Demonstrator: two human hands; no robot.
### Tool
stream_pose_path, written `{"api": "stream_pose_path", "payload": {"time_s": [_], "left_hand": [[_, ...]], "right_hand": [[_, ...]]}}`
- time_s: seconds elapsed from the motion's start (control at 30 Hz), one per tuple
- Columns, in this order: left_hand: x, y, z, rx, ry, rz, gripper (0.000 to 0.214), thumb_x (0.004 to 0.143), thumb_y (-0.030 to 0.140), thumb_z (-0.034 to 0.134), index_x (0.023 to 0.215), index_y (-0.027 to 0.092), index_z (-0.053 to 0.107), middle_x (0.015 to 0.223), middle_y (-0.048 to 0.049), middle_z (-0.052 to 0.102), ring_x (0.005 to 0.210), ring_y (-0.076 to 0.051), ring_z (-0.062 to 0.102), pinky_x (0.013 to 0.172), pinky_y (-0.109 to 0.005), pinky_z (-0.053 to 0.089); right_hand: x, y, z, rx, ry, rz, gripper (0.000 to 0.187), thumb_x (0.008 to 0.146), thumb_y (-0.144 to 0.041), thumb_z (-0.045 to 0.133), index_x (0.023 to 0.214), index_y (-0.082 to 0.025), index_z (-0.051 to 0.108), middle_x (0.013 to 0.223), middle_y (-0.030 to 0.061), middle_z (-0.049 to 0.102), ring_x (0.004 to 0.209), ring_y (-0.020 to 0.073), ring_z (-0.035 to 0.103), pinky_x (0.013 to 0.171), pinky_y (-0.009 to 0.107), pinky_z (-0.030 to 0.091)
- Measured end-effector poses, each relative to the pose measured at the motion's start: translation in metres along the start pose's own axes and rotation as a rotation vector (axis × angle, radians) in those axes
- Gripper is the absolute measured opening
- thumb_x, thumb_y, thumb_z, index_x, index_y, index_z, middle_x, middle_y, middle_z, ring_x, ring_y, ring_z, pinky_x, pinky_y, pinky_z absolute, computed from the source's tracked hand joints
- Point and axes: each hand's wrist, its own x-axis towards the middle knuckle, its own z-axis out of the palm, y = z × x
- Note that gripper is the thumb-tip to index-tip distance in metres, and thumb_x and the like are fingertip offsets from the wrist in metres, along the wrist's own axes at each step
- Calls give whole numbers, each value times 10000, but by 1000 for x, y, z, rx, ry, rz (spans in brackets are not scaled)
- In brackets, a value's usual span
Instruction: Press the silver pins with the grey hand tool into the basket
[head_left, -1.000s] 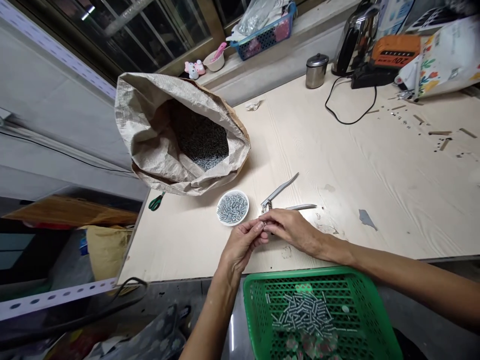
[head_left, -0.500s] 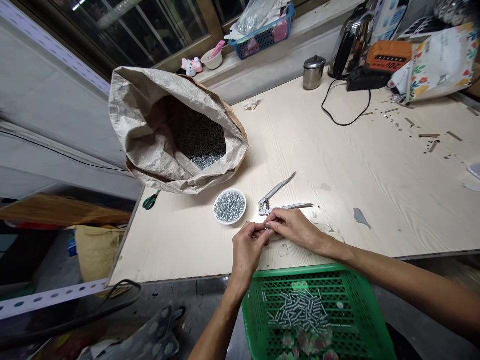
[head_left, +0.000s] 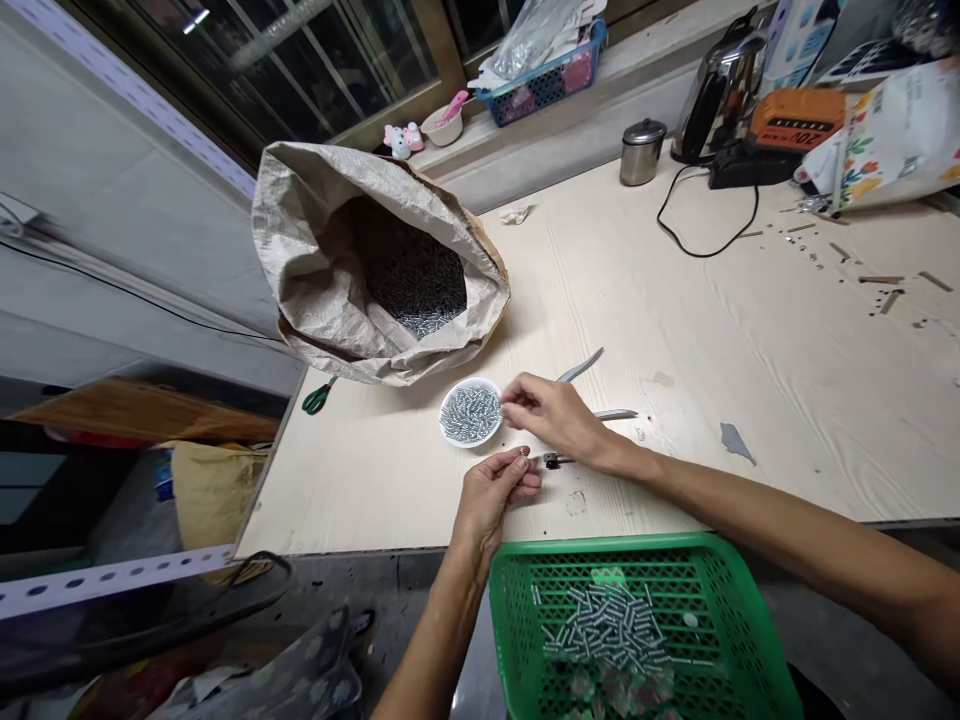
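My left hand (head_left: 491, 495) is closed in a pinch over the table, thumb against index finger. A tiny shiny piece shows at its fingertips, too small to name. My right hand (head_left: 551, 412) reaches to the right rim of a white bowl (head_left: 442, 428) full of small silvery metal pins (head_left: 470, 412). Its fingers are curled together, and whatever they hold is hidden. Behind that hand lie hand pliers (head_left: 616, 414), only their grey handles showing. A small dark-headed part (head_left: 553, 460) lies on the table just right of my left fingertips.
A large woven sack (head_left: 307, 250) stands open behind the bowl, with many metal pieces inside. Below the table edge, a green basket (head_left: 600, 548) holds loose metal pins. Green-handled scissors (head_left: 318, 398) lie left. A metal canister (head_left: 642, 155), kettle (head_left: 720, 90) and black cable (head_left: 705, 254) are farther back.
My hands have come apart. The right hand has moved up and left to the bowl, now covering the pliers' head; my left hand remains low in a pinch. The view has shifted slightly.
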Motion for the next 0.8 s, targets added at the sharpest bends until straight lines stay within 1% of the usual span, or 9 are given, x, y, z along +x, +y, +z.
{"api": "stream_pose_path", "payload": {"time_s": [0.07, 0.17, 0.23, 0.3, 0.37, 0.47, 0.57, 0.67, 0.8], "left_hand": [[-1, -5, -1, 14, -2, 22, 261, 660, 147, 814, 870, 60, 688, 621, -43, 699, 495, -95, 633, 534, -188, 553], [-1, -9, -6, 26, 23, 75, 343, 614, 209, 846, 889, 68, 697, 645, -41, 706, 503, -97, 629, 538, -201, 547], [0, -10, -9, 45, 30, 95, 401, 579, 260, 862, 900, 77, 705, 693, -50, 719, 520, -104, 630, 545, -219, 542], [2, -10, -11, 85, 36, 119, 422, 570, 316, 856, 894, 83, 718, 735, -61, 724, 542, -106, 618, 539, -226, 526], [6, -10, -10, 146, 64, 163, 412, 571, 350, 841, 871, 87, 736, 753, -62, 720, 566, -96, 585, 506, -205, 481], [13, -10, -3, 238, 90, 210, 381, 560, 362, 828, 821, 96, 750, 725, -41, 699, 559, -76, 513, 478, -185, 403], [20, -9, 5, 287, 49, 214, 370, 559, 394, 813, 766, 96, 743, 598, 1, 629, 521, -68, 453, 496, -196, 368], [26, -9, 10, 338, 23, 230, 382, 581, 442, 790, 727, 94, 730, 541, 23, 568, 506, -68, 419, 497, -203, 334], [28, -9, 10, 402, 34, 210, 410, 582, 477, 782, 730, 99, 730, 584, 9, 590, 520, -75, 434, 517, -213, 349]], "right_hand": [[20, -10, 4, -51, -71, -126, 177, 887, -220, 558, 1044, -179, 630, 979, 41, 686, 862, 143, 624, 770, 295, 491], [27, -11, -3, -336, -134, -270, 205, 944, -215, 491, 1071, -167, 645, 1023, 69, 658, 916, 162, 599, 819, 318, 469], [12, -3, -18, -597, -185, -257, 242, 971, -227, 443, 983, -147, 671, 931, 83, 634, 863, 180, 578, 782, 331, 460], [-11, 11, -38, -827, -229, -210, 191, 943, -229, 503, 951, -143, 673, 901, 94, 615, 869, 213, 552, 742, 339, 443], [-36, 27, -57, -965, -263, -173, 134, 899, -239, 580, 963, -151, 659, 944, 99, 602, 880, 227, 529, 730, 339, 424], [-59, 48, -74, -1039, -246, -142, 131, 889, -225, 592, 994, -159, 633, 941, 89, 591, 870, 226, 501, 718, 332, 400], [-63, 62, -78, -1053, -185, -170, 109, 929, -178, 505, 897, -161, 608, 880, 76, 583, 827, 209, 477, 702, 324, 372], [-62, 68, -75, -1039, -177, -257, 198, 954, -140, 428, 812, -162, 565, 850, 70, 567, 797, 192, 445, 701, 317, 353], [-66, 63, -73, -1083, -148, -356, 261, 964, -94, 366, 785, -164, 542, 807, 56, 536, 762, 183, 398, 695, 315, 330]]}}
